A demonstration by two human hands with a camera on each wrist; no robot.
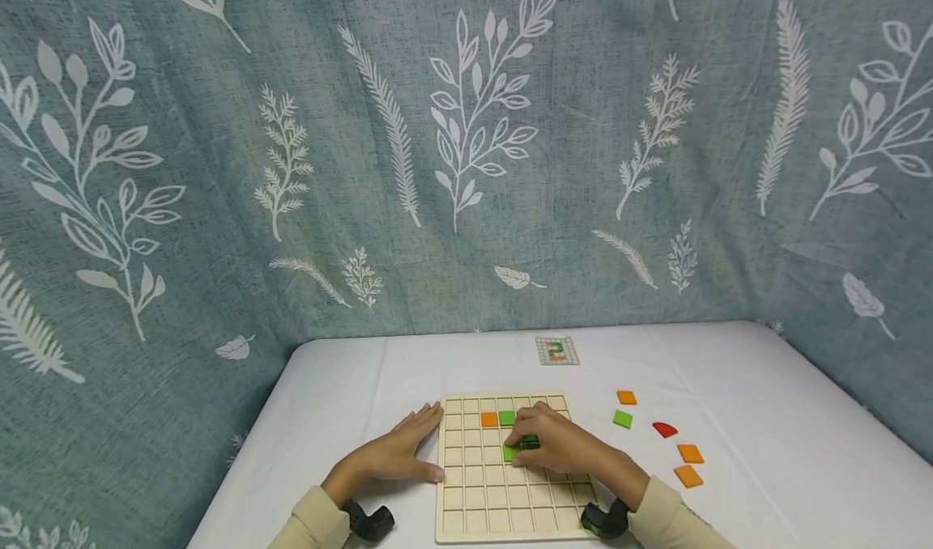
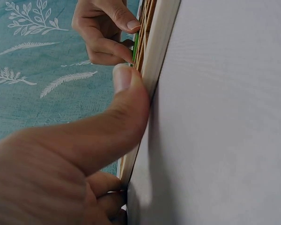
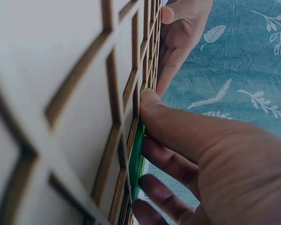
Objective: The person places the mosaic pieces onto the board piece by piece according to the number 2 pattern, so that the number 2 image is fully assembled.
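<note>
A pale wooden grid board [image 1: 474, 521] lies on the white table. My left hand [image 1: 397, 449] rests along its left edge, fingers spread towards the top corner and thumb against the side; the left wrist view shows that thumb [image 2: 124, 110] on the rim. My right hand [image 1: 561, 442] is over the board's middle, thumb and fingertips pinching a light green tile [image 1: 509, 454] at the grid. Partly hidden beneath this hand is a dark green piece [image 1: 530, 442], also seen as a dark green face [image 3: 136, 147] in the right wrist view. Above sit an orange square [image 1: 489, 419] and a light green square [image 1: 506, 418].
Right of the board lie loose pieces: an orange square [image 1: 626, 397], a green square [image 1: 623, 419], a red quarter-round piece [image 1: 665, 429] and two more orange squares [image 1: 690, 453]. Behind the board is a small card with a gridded coloured pattern [image 1: 557, 359]. A leaf-patterned curtain [image 1: 466, 274] surrounds the table.
</note>
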